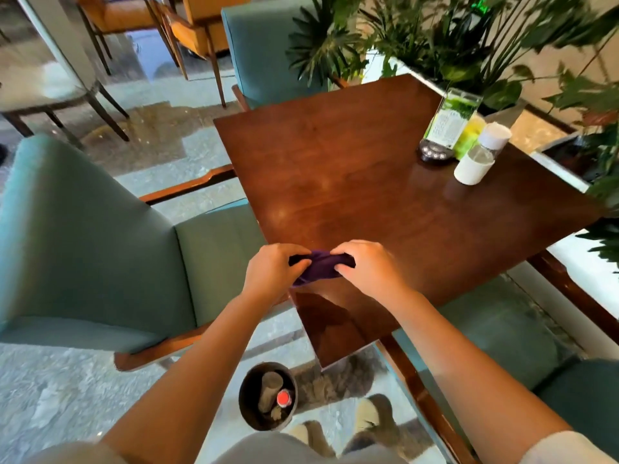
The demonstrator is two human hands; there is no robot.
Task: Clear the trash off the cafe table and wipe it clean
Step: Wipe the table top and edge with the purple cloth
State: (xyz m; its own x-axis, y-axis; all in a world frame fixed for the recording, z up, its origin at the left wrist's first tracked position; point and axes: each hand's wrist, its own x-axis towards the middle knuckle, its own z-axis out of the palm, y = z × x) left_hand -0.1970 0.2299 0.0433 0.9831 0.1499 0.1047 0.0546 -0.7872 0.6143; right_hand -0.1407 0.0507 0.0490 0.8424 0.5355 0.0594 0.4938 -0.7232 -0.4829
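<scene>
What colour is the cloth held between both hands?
Dark purple: the cloth is bunched between the left hand and right hand, seen in the head view.

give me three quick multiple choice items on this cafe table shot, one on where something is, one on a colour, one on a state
1. Where is the bin?
A. on the table
B. on the floor by the table's near corner
C. on a chair

2. What colour is the cloth?
A. purple
B. white
C. yellow

3. How is the cloth held?
A. lying flat, untouched
B. in one hand only
C. bunched between both hands

Answers:
1 B, it stands on the floor below the table corner.
2 A, it is dark purple.
3 C, the left hand and right hand each have a grip on it.
</scene>
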